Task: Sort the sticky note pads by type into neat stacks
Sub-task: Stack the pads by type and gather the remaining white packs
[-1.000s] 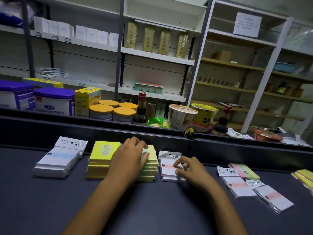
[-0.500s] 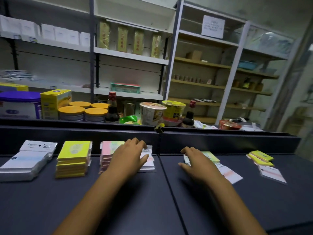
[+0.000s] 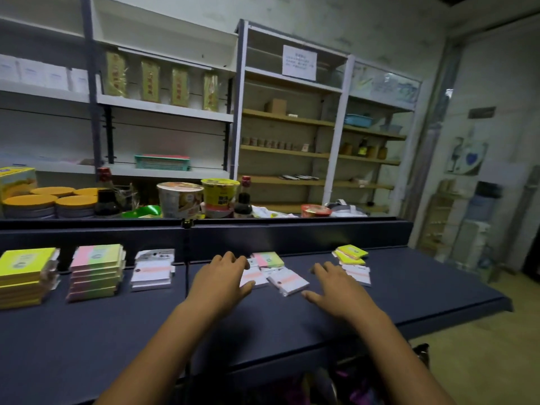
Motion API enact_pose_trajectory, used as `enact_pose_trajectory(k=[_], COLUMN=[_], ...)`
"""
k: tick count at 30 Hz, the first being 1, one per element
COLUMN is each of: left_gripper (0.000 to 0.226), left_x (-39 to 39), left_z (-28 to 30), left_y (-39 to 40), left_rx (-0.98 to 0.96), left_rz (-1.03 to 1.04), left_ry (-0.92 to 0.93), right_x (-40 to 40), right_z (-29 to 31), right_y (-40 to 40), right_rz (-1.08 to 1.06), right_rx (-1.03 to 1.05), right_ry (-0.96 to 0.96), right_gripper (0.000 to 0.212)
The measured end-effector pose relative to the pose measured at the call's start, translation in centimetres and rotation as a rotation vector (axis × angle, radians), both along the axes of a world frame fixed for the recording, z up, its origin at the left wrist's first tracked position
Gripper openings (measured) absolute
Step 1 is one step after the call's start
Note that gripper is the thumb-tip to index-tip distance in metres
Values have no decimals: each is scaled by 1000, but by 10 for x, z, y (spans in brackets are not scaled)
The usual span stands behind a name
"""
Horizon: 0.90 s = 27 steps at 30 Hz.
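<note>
Three sorted stacks stand at the left of the dark counter: a yellow stack (image 3: 24, 276), a pink-and-green stack (image 3: 96, 271) and a white stack (image 3: 152, 270). Loose pads lie right of the counter seam: a pink-and-green pad (image 3: 268, 259), white pads with a peach stripe (image 3: 287, 280), two yellow pads (image 3: 350, 254) and white pads under them (image 3: 358, 273). My left hand (image 3: 220, 280) rests with relaxed fingers over the left edge of the loose white pads. My right hand (image 3: 336, 287) lies flat on the counter just right of them, holding nothing.
A raised black ledge (image 3: 292, 233) runs behind the counter, with noodle cups (image 3: 179, 198), sauce bottles (image 3: 243, 200) and orange-lidded tins (image 3: 52, 200) beyond it. Shelving fills the back wall. The counter's right end (image 3: 496, 299) drops to the floor.
The view has swung right, so the stacks now sit far left. My left hand left the pink-and-green stack and moved right to the loose white pads; my right hand shifted further right.
</note>
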State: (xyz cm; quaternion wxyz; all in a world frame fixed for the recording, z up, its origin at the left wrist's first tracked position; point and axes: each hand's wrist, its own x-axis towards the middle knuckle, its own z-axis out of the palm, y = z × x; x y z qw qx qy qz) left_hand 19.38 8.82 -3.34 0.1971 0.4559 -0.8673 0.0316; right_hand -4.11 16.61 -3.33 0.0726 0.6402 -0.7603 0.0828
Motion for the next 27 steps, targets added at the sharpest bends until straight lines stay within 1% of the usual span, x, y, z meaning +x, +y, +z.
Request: enact_pose_trajectory(k=[7, 12, 17, 27], left_gripper=[40, 40, 41, 42], left_x=[-76, -114, -145, -210], left_z=[1, 1, 2, -6], left_y=[53, 62, 41, -30], left_rx=[5, 9, -5, 12], left_rz=[-34, -52, -61, -91], left_ry=[44, 44, 29, -3], right_x=[-70, -106, -135, -192], right_z=[1, 2, 1, -3], right_y=[54, 67, 52, -7], right_rz=[-20, -43, -55, -103], right_rx=[-27, -38, -55, -42], right_ry=[-36, -48, -46, -46], right_gripper=[55, 56, 52, 50])
